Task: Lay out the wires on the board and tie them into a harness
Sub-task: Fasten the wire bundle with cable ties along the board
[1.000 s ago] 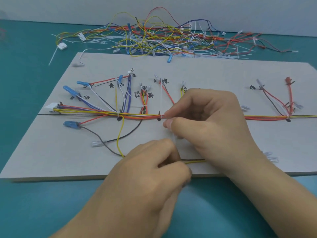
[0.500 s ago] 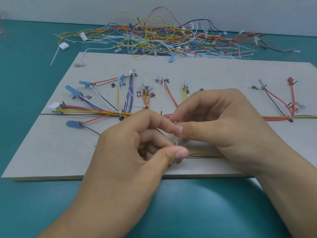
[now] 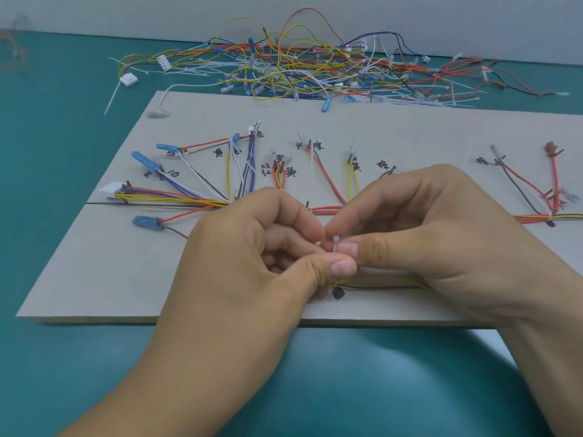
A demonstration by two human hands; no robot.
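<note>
A grey board (image 3: pixel 94 272) lies on the teal table with a harness of coloured wires (image 3: pixel 176 198) laid along a black line, branches fanning up to hand-written labels. My left hand (image 3: pixel 252 263) and my right hand (image 3: pixel 426 241) meet over the board's middle. Between their thumbs and forefingers both pinch a small white cable tie (image 3: pixel 335 241), whose head shows between the fingertips. Below the hands a yellow and a dark wire (image 3: pixel 385 285) run along the board's front. The trunk's middle is hidden behind my hands.
A tangled heap of loose wires and white cable ties (image 3: pixel 315 70) lies behind the board. A white connector (image 3: pixel 128 79) sits at the back left. The tied branch with red wires (image 3: pixel 550 190) stands at the board's right end.
My left hand has risen from the board's front edge to meet my right hand. Both now pinch the cable tie just in front of the trunk line; the right hand came slightly toward me.
</note>
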